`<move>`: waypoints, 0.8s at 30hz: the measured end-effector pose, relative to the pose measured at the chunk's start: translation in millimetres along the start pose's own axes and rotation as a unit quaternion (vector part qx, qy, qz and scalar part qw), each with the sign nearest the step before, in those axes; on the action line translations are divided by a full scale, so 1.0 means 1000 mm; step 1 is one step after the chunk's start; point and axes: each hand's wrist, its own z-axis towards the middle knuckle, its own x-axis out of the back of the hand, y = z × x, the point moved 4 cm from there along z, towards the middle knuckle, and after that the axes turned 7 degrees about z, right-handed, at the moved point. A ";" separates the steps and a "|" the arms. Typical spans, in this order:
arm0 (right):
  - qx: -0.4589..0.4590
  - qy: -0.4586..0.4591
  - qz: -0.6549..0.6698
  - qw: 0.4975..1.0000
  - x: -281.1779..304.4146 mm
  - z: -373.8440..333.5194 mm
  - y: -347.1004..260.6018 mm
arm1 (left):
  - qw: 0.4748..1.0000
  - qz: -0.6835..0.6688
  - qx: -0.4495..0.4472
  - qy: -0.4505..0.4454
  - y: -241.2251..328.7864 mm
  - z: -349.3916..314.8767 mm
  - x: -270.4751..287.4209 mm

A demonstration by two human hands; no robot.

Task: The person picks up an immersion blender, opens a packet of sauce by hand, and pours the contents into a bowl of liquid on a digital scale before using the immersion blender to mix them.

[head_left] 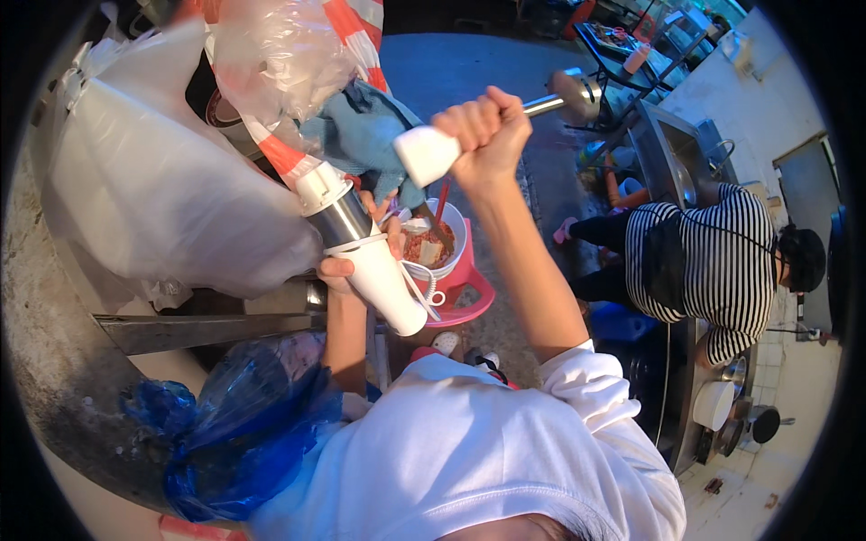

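My left hand [337, 272] is closed around a white body with a silver band [368, 261], which looks like a hand blender's motor part. It is tilted, and a white coiled cord [418, 288] hangs beside it. My right hand [492, 135], raised higher and to the right, grips what looks like the blender shaft [545, 105]. This has a white block end [426, 155] and a round metal head [577, 94], blurred by motion. The two parts are apart. Just behind the left hand, a white bucket [462, 236] holds reddish chopped food with a red-handled utensil in it.
The bucket stands on a pink stool [478, 293]. Large plastic bags [171, 171] crowd the left, with a blue bag [253, 424] nearer me. A blue-grey cloth [361, 131] hangs behind. At right, a person in stripes [704, 252] bends near a metal sink [663, 149] and pans [714, 406].
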 end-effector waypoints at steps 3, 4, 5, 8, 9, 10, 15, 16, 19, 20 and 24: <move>-0.027 0.037 0.196 0.980 0.019 0.003 -0.035 | 0.998 0.036 -0.002 0.042 -0.004 -0.006 0.007; -0.032 0.069 0.239 0.968 0.028 -0.001 -0.042 | 0.997 0.063 0.005 0.053 -0.007 -0.010 0.014; -0.047 0.090 0.238 0.966 0.039 -0.007 -0.046 | 0.995 0.083 0.016 0.049 -0.009 -0.016 0.024; -0.075 0.124 0.292 0.945 0.063 -0.044 -0.052 | 0.983 0.134 0.032 0.120 -0.028 -0.040 0.042; -0.101 0.116 0.338 0.929 0.068 -0.060 -0.057 | 0.984 0.115 0.054 0.124 -0.036 -0.052 0.050; -0.065 0.133 0.336 0.930 0.079 -0.078 -0.067 | 0.984 0.095 0.080 0.130 -0.045 -0.066 0.061; 0.192 0.219 0.225 0.930 0.153 -0.161 -0.120 | 0.982 -0.017 0.162 0.091 -0.086 -0.106 0.085; 0.240 0.228 0.197 0.923 0.167 -0.178 -0.126 | 0.981 -0.041 0.178 0.067 -0.099 -0.107 0.088; 0.245 0.248 0.236 0.907 0.182 -0.207 -0.113 | 0.978 -0.003 0.200 0.057 -0.124 -0.092 0.074; 0.239 0.244 0.252 0.905 0.185 -0.215 -0.111 | 0.979 0.010 0.203 0.027 -0.130 -0.086 0.069; 0.146 0.150 0.333 0.919 0.181 -0.241 -0.173 | 0.970 0.044 0.237 -0.017 -0.144 -0.063 0.044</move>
